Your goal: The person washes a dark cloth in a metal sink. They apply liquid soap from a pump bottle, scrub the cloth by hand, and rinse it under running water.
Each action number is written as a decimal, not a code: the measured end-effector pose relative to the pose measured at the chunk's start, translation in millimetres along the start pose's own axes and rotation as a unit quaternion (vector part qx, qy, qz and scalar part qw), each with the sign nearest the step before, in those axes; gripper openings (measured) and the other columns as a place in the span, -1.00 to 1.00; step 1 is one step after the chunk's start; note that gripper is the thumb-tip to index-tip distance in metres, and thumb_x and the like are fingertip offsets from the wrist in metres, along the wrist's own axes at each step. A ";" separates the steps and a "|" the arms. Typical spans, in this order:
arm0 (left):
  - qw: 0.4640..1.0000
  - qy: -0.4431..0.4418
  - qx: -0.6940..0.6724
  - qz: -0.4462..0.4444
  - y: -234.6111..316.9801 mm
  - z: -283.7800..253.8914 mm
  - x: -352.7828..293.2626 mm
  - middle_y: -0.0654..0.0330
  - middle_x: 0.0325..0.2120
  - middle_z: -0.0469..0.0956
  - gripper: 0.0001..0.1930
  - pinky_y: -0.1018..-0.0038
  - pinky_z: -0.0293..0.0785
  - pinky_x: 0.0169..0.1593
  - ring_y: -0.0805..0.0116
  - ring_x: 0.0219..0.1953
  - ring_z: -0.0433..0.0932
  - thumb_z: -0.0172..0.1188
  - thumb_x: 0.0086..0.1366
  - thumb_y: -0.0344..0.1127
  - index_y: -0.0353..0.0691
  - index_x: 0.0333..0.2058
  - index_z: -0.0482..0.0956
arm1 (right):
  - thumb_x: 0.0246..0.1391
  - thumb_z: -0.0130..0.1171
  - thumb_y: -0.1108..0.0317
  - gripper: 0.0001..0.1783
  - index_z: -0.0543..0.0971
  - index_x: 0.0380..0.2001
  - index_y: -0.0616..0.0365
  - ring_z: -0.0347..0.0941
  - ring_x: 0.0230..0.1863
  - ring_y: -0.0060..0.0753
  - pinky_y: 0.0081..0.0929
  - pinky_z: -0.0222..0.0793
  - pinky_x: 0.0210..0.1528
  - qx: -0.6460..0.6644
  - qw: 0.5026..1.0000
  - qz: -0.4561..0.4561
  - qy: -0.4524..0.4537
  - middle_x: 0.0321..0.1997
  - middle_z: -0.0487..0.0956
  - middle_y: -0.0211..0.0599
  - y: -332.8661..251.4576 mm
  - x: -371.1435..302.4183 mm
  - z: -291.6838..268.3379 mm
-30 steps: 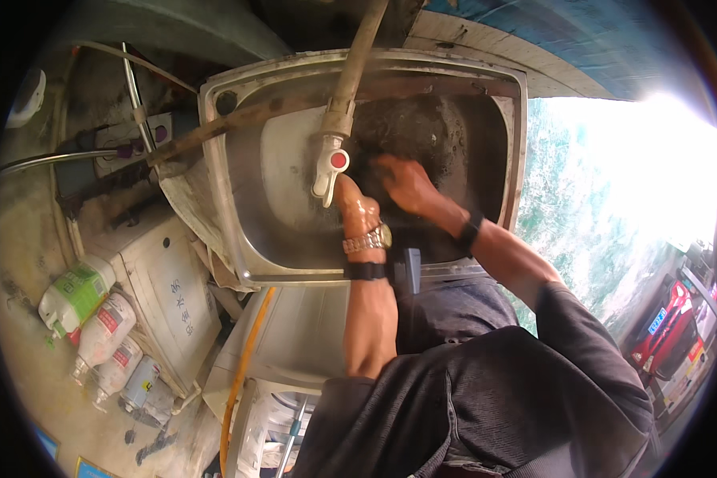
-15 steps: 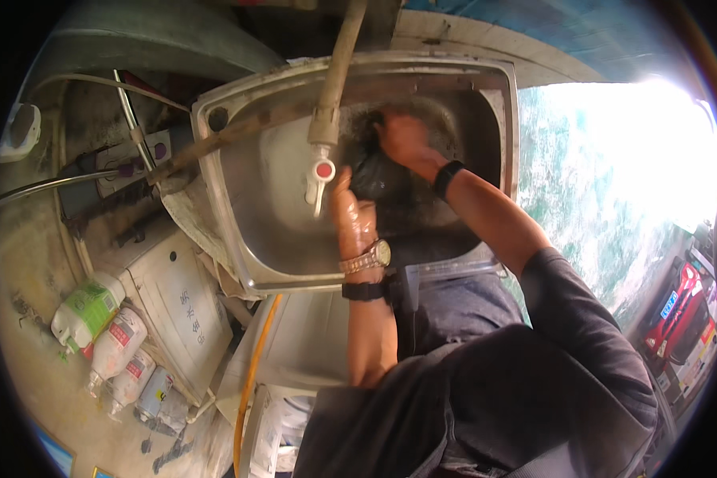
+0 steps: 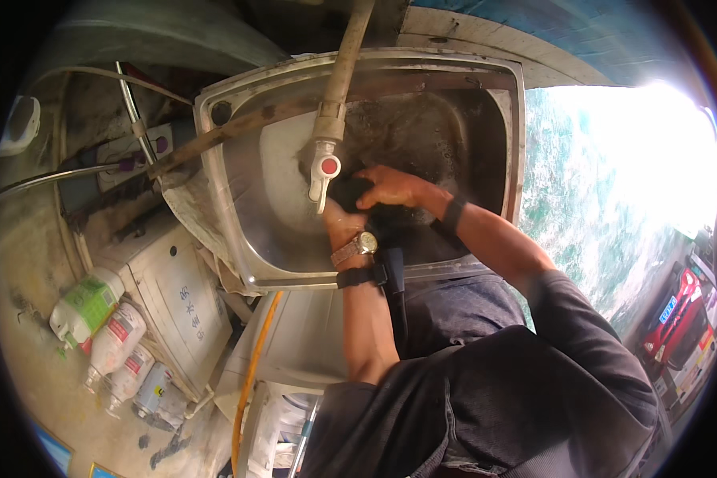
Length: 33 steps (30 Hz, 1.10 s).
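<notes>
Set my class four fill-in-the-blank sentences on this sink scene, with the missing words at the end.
1. The wristwatch is worn on the person's ____ forearm.
2. Behind the right hand, the wristband is ____.
3. Over the sink, the tap has a round disc coloured ____.
4. The label on the largest jug is mostly ____.

Missing words: left; black; red; green.

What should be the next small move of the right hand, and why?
Probably the right hand should close on the dark item in the sink: its thumb and fingers look parted beside it, and the left hand is close by, near the tap.
</notes>
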<state>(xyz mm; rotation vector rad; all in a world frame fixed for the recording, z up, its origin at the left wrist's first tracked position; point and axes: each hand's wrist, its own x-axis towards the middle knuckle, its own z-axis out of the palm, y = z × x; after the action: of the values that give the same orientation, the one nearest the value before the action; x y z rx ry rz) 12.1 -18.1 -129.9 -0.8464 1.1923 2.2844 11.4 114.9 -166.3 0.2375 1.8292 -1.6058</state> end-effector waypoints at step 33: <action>0.910 0.010 0.381 0.161 5.0 -43.8 -39.5 0.07 -0.09 0.47 -0.46 0.37 0.51 -0.02 0.27 -0.06 0.49 0.21 0.10 -0.55 -0.27 0.08 0.31 | -0.32 0.36 0.27 -0.28 0.49 0.01 0.37 0.50 -0.07 -0.28 -0.50 0.36 0.01 0.094 0.993 -0.034 -0.066 -0.13 0.59 -0.02 -41.1 -28.6 24.4</action>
<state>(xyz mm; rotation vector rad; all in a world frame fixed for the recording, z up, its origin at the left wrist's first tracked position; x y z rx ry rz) 51.6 -61.0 -119.4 -0.3832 2.1432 1.7498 19.3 91.4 -116.4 0.1498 1.6033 -1.8006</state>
